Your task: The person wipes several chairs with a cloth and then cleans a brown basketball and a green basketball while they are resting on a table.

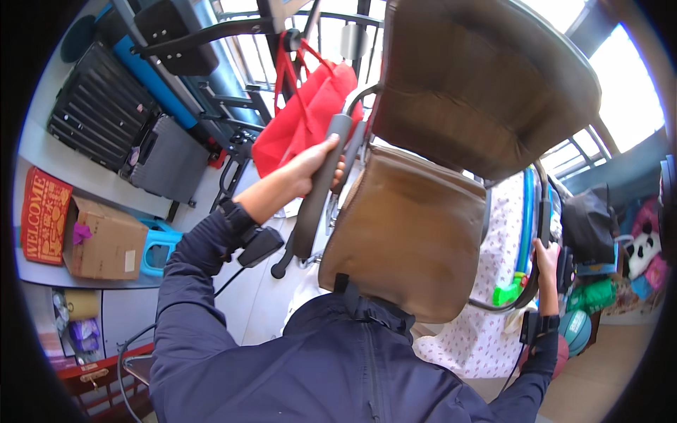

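Note:
Before me stands a chair with a brown leather-like seat cushion (407, 227) and a tall padded backrest (476, 79). My left hand (314, 166) grips the grey padded armrest (308, 222), fingers wrapped around its upper part. On the other side, my right hand (547, 259) is closed around the dark right armrest (543, 224), with part of its fingers hidden behind it. A curved metal tube runs from that armrest down toward the seat. The seat's front edge points toward my body.
A red cloth bag (312, 119) hangs on a metal exercise frame (211, 31). Black (103, 106) and grey suitcases (169, 158) stand left, near a cardboard box (108, 240) and blue plastic stool (157, 249). On the right are flowered cloth (470, 343), a teal ball (575, 332) and a panda plush (644, 253).

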Demonstrator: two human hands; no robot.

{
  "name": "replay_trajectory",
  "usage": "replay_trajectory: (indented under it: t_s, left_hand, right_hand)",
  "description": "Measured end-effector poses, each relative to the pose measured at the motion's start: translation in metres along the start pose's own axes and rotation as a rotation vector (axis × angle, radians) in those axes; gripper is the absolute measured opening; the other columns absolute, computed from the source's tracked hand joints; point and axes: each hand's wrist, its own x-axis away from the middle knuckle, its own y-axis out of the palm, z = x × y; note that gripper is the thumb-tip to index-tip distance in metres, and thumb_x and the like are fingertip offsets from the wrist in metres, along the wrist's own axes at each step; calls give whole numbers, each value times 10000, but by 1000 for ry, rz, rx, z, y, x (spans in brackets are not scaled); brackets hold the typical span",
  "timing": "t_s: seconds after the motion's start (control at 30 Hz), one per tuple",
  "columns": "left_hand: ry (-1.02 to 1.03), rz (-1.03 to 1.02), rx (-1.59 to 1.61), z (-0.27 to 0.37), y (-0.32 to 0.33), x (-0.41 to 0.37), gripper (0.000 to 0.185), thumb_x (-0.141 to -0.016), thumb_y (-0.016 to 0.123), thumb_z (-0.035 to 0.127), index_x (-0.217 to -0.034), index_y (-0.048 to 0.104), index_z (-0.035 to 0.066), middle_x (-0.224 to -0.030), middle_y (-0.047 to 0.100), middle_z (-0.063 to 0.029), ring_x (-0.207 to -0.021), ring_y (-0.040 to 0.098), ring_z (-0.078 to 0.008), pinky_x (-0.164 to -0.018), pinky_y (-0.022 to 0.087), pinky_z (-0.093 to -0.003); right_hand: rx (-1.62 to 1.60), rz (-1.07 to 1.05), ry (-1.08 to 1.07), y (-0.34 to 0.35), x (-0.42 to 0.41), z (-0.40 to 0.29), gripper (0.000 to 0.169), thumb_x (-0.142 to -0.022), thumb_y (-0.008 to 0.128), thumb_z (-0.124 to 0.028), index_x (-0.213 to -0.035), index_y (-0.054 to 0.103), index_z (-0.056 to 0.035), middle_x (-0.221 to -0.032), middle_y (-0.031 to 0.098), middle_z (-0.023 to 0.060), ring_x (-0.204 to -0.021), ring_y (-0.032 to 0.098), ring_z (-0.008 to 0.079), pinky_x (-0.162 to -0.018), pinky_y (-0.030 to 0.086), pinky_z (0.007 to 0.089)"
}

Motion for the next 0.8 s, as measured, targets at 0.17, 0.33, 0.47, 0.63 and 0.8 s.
replay_trajectory:
  t_s: [0.17,0.33,0.47,0.63,0.8]
  left_hand:
    - [-44,-128,9,12,-14,-55,430,-897,460,504,-859,527,81,-675,549,1,-572,529,-104,-537,464,-251]
    - [-52,-54,24,29,-8,-93,428,-933,390,473,-874,516,68,-686,567,-32,-541,555,-136,-483,446,-270]
    - [-21,55,-11,26,-11,-129,344,-890,529,390,-854,540,48,-686,571,-43,-543,555,-132,-480,466,-251]
    - [-44,99,-92,28,-10,-165,251,-822,654,275,-761,547,55,-673,573,-41,-553,543,-115,-500,474,-227]
    - [3,145,-219,31,-4,-189,235,-793,683,232,-715,586,33,-625,571,-51,-501,525,-124,-485,448,-245]
  right_hand:
    - [10,15,125,27,-3,-16,219,-783,614,-249,-748,529,-50,-571,487,9,-443,479,107,-433,383,250]
    - [-20,-7,145,48,-53,2,250,-785,617,-282,-725,520,-59,-542,487,4,-418,470,104,-404,371,247]
    - [55,-53,161,74,-87,0,251,-764,612,-256,-757,557,-11,-540,497,30,-437,488,123,-432,388,264]
    - [105,-89,183,99,-122,-2,249,-770,609,-259,-752,548,-18,-535,494,29,-437,489,121,-435,386,265]
    - [136,-111,202,116,-143,5,243,-777,602,-267,-748,567,-28,-527,495,25,-433,489,116,-442,384,270]
